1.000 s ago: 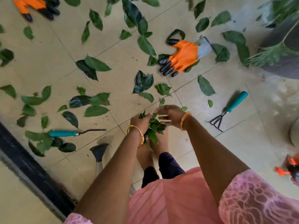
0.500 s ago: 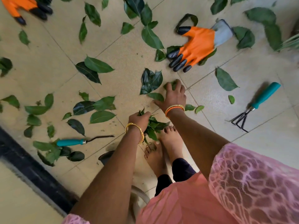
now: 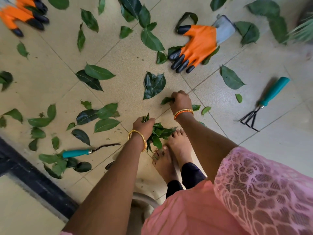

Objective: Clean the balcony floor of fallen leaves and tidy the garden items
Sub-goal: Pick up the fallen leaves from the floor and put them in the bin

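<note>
Beneath my grip lies a floor (image 3: pixel 128 65) of beige square tiles, their grout lines running diagonally. Off to the left of my grip, a dark threshold strip (image 3: pixel 39 182) cuts across, with a paler smooth surface (image 3: pixel 22 209) past it. Far to the right of my grip the tiles turn lighter, under soft, even daylight.

edges and hidden parts
second orange glove (image 3: pixel 22 16) cut by top-left edge; plant fronds (image 3: pixel 303 29) at right edge blurred; right hand (image 3: pixel 180 100) fingers curled under, leaf (image 3: pixel 166 100) mostly hidden.
</note>
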Motion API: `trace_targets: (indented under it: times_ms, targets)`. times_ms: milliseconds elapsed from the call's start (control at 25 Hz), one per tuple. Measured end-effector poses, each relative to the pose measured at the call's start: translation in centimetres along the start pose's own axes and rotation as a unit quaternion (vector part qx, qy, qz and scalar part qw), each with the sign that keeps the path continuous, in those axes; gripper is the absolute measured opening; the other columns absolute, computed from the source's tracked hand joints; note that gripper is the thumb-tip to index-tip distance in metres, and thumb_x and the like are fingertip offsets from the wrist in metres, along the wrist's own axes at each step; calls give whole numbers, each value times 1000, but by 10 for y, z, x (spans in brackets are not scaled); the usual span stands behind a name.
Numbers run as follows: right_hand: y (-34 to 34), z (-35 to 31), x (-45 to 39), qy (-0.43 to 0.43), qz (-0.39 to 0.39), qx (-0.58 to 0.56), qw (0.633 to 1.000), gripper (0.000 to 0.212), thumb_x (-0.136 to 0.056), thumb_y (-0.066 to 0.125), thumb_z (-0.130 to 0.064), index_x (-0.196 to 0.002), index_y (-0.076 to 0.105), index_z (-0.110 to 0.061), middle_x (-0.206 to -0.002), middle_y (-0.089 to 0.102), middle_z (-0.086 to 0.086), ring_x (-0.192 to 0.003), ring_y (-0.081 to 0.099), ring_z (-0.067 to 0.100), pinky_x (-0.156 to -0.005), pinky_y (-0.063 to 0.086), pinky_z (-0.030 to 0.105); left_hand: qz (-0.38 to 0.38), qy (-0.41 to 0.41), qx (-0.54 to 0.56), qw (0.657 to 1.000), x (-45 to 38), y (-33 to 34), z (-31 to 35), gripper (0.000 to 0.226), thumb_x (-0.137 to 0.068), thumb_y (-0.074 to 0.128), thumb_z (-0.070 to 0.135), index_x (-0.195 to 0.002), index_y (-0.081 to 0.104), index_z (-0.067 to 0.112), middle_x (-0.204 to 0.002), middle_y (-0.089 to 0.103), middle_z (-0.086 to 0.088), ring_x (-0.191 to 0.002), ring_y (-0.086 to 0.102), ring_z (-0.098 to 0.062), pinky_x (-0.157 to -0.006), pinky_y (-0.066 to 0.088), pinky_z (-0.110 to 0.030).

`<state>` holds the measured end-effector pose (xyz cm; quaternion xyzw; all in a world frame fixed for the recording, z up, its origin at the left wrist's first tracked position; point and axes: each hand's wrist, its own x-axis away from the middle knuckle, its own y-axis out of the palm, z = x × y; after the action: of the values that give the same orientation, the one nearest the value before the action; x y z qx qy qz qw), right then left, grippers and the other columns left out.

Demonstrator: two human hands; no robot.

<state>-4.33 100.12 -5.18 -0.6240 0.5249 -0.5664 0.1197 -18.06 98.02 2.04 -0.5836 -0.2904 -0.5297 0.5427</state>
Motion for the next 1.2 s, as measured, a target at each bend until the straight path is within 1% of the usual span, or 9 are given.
trace_targets:
  times_ms: [200, 360, 520, 720, 840, 920, 960, 1080, 1200]
  targets:
    - [-40, 4, 36, -74, -50, -132, 987, 19, -83, 57, 4, -97, 68, -4, -96, 69, 13, -93, 64, 27, -83, 49, 30, -51, 17, -4, 999, 29, 11, 21, 20, -91, 49, 18, -110, 53, 16, -91, 58, -7, -68, 58, -18, -47, 51, -26]
    - [-66, 4, 82, -78, -103, -193, 973, 37, -80, 56, 9, -113, 51, -6, -98, 69, 15, -89, 65, 27, -82, 53, 34, -93, 13, -40, 995, 59, 21, 21, 17, -88, 50, 17, -101, 60, 14, -99, 65, -14, -91, 63, -30, -85, 54, -43]
    - [-71, 8, 112, -19, -128, -215, 968, 39, -77, 58, 9, -113, 49, -2, -109, 58, 15, -99, 58, 26, -84, 48, 30, -118, -17, -47, 992, 80, 25, 7, 14, -87, 51, 16, -90, 63, 10, -90, 65, -15, -84, 62, -28, -79, 53, -39]
    - [-70, 12, 126, 89, -149, -301, 938, 40, -76, 69, -1, -109, 51, -16, -82, 68, 5, -73, 64, 17, -69, 53, 26, -98, -61, -5, 993, 83, 20, -19, 22, -86, 59, 22, -96, 69, 4, -96, 71, -18, -89, 68, -33, -80, 55, -41]
    - [-70, 12, 120, 145, -228, -379, 885, 36, -78, 65, 4, -105, 53, -17, -80, 62, 3, -68, 62, 17, -69, 57, 32, -63, -56, 19, 996, 79, 18, -26, 25, -85, 62, 20, -99, 68, 1, -98, 70, -20, -89, 68, -34, -78, 57, -41]
    - [-71, 15, 113, 175, -262, -423, 850, 31, -81, 57, 8, -105, 54, -11, -81, 56, 4, -67, 58, 15, -66, 55, 27, -43, -58, 14, 997, 77, 16, -24, 20, -87, 59, 18, -95, 65, 1, -96, 68, -18, -85, 65, -32, -76, 56, -38]
    - [-69, 19, 108, 188, -247, -421, 852, 27, -81, 56, 6, -103, 56, -9, -82, 56, 4, -67, 57, 14, -65, 54, 24, -38, -56, 6, 998, 75, 14, -21, 16, -89, 56, 18, -88, 61, 3, -90, 66, -15, -78, 63, -27, -70, 54, -33]
    - [-59, 40, 89, 212, -123, -258, 935, 31, -80, 65, -7, -110, 60, -11, -105, 57, 7, -85, 57, 17, -74, 48, 24, -38, -42, -5, 998, 62, 11, -9, 19, -92, 52, 21, -80, 55, 6, -79, 57, -8, -65, 51, -16, -52, 41, -24]
    - [-42, 55, 68, 233, -89, -206, 946, 60, -75, 77, -19, -126, 47, -14, -132, 38, 15, -115, 48, 31, -94, 43, 34, -38, -39, 2, 998, 43, 8, -3, 26, -91, 57, 31, -95, 52, 7, -82, 55, -7, -72, 53, -19, -60, 44, -26]
